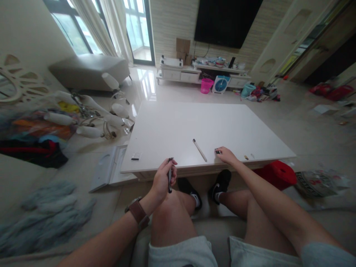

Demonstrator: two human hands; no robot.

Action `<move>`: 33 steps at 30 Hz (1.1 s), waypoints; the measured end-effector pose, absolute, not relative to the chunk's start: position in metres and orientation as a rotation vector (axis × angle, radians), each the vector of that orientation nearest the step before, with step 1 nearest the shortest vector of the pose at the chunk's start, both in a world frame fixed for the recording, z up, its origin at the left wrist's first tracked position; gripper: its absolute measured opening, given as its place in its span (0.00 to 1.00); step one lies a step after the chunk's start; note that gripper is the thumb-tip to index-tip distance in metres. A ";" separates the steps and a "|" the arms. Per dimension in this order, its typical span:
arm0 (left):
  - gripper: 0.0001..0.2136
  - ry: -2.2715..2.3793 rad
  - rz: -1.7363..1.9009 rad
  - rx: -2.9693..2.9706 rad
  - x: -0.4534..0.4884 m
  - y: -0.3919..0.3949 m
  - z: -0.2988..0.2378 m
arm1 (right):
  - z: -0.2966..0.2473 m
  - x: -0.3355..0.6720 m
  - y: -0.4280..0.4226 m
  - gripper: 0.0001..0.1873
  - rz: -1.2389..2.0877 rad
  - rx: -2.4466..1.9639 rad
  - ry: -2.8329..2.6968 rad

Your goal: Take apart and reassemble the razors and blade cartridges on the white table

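My left hand (164, 176) is closed around a slim dark tool (170, 180), held upright just off the table's front edge. Its exact kind is too small to make out. At the white table (191, 122), my right hand (226, 155) rests by the near edge, its fingertips closed on a small black piece (217, 151). Between the hands lies a pale pen-like stick (200, 150) with a dark end. A small clear piece with a black strip (135, 157) is at the table's left. Right of my right hand sits a tiny gold-brown piece (246, 157).
A lamp with several white shades (89, 131) stands left of the table, above an open white box (104, 168). A red bin (278, 175) is under the right corner, beside a filled plastic bag (319, 183). A TV cabinet (189, 76) stands across the room.
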State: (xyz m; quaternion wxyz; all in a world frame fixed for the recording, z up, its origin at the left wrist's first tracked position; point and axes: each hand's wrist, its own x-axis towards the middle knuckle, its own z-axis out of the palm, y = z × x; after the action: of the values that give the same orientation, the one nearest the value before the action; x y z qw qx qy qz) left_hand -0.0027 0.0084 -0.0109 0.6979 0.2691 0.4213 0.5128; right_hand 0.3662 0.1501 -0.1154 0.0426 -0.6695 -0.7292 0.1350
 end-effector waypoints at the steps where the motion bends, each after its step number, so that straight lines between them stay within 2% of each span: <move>1: 0.11 0.941 1.145 0.600 -0.003 0.008 -0.011 | -0.116 0.366 0.150 0.20 0.411 -2.047 -2.238; 19: 0.12 0.925 1.141 0.580 -0.003 0.008 -0.010 | -0.117 0.367 0.150 0.19 0.300 -2.095 -2.144; 28: 0.13 0.908 1.113 0.551 -0.004 0.006 -0.007 | -0.099 0.301 0.147 0.19 0.306 -1.781 -2.188; 33: 0.13 0.907 1.110 0.555 -0.003 0.006 -0.009 | -0.084 0.238 0.122 0.20 0.416 -1.419 -2.277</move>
State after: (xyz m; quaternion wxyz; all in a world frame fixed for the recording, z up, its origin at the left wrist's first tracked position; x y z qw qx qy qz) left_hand -0.0027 0.0058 -0.0085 0.7189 0.2510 0.4101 0.5021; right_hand 0.2378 0.1223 -0.0839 0.2116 -0.5110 -0.8196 0.1498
